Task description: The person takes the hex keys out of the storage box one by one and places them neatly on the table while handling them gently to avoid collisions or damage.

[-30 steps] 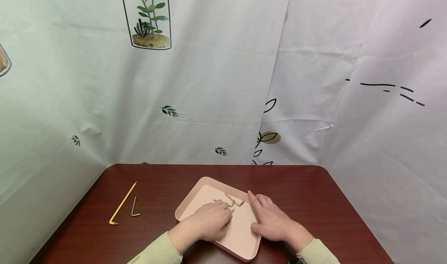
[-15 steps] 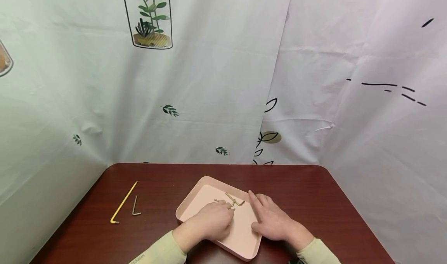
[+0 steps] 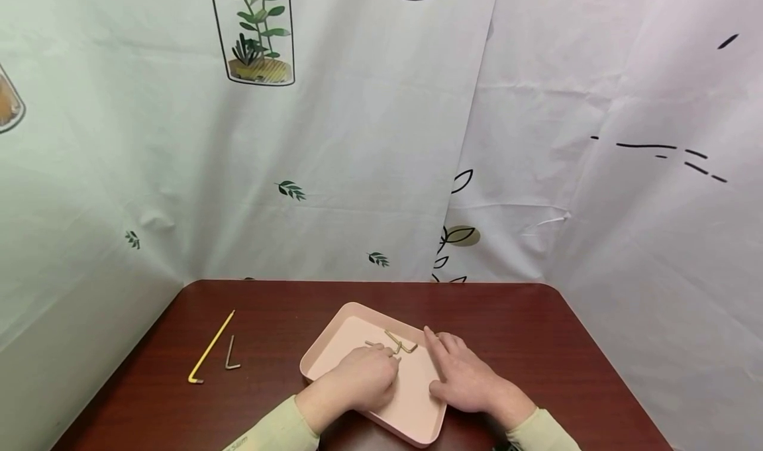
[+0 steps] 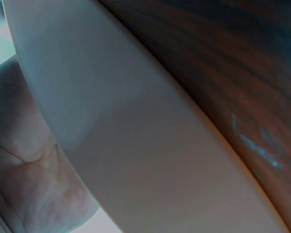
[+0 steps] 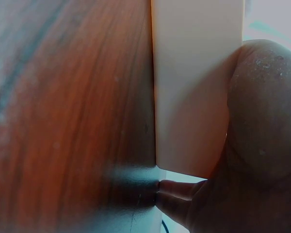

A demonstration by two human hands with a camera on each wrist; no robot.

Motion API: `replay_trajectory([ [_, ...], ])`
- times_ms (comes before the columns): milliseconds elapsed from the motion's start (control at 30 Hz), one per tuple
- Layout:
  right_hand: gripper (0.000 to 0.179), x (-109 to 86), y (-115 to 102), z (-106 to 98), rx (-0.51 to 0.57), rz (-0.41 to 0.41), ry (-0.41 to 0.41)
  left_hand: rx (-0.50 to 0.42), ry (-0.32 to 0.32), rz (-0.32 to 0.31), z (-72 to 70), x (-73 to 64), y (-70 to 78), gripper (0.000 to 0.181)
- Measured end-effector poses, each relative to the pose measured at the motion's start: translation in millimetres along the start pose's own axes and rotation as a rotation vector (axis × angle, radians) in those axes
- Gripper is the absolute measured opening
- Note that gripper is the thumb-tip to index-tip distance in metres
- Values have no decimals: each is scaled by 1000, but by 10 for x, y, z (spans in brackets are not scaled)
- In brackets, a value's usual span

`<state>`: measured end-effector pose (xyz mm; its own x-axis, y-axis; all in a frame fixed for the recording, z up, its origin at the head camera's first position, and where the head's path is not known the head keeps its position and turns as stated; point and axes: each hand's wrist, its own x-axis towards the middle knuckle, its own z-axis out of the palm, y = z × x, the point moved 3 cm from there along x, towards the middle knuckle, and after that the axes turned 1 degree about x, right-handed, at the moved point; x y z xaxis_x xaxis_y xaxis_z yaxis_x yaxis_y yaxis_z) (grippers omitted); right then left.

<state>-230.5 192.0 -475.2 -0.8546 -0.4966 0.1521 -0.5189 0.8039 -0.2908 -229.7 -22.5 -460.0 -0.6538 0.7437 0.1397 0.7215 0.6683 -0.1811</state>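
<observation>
A pink tray (image 3: 326, 337) sits at an angle on the table, with L-shaped hex keys in it. My left hand (image 3: 363, 375) reaches over its near left wall, fingers bent down to the tray floor. A small metal end (image 3: 399, 358) pokes out beside those fingertips; I cannot tell whether they grip it. Just beyond lie a brass-coloured hex key (image 3: 393, 338) and a silver one (image 3: 370, 342) partly covered by the hand. My right hand (image 3: 465, 375) holds the tray's right wall, thumb inside and fingers outside, as the right wrist view (image 5: 194, 73) of the wall (image 5: 194, 73) also shows.
On the left of the dark red wooden table (image 3: 268, 318) lie a long yellow hex key (image 3: 211, 345) and a shorter grey hex key (image 3: 229, 353). White printed curtains (image 3: 357, 140) hang behind the table and along both sides.
My left hand has shifted slightly right over the hex key by its fingertips, now covering most of it. The right hand and tray stay put.
</observation>
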Motion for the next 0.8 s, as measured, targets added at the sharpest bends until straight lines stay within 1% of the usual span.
replay_trajectory([
  [233, 97, -13, -9, -2, -3, -12, 16, 16, -6, -14, 20, 11, 20, 13],
  [400, 98, -6, -9, 4, -4, -6, 7, 19, -2, -21, 16, 10, 27, 16],
  [600, 98, 1, -7, 4, -5, -2, 3, 33, 8, -14, 0, -1, 18, 19],
  [800, 98, -1, -10, 1, -1, 2, 3, 54, 4, 3, -11, -13, 10, 15],
])
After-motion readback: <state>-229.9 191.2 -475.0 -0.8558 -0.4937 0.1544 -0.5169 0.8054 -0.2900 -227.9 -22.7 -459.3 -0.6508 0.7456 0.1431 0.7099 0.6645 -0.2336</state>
